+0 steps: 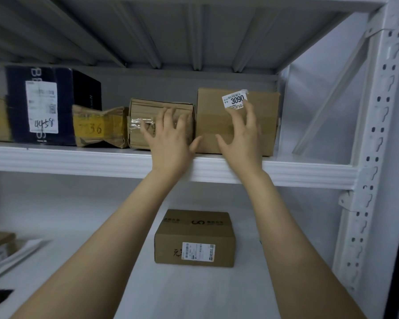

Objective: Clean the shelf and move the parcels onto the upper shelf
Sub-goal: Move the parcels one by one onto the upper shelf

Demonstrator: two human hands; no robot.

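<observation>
Touching two parcels on the upper shelf [55, 160].
Left hand [171, 137] is resting, fingers spread, on the taped parcel [145, 109] at frame centre. Right hand [242, 132], fingers likewise apart, is touching the 3090 box [212, 116] alongside. One labelled parcel [195, 238] is sitting on the lower shelf [194, 295], below and between both hands, seemingly equally near either.

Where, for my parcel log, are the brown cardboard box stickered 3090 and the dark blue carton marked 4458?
brown cardboard box stickered 3090 [209, 104]: head view, upper left of its front face.
dark blue carton marked 4458 [42, 104]: head view, on its white front label.
</observation>
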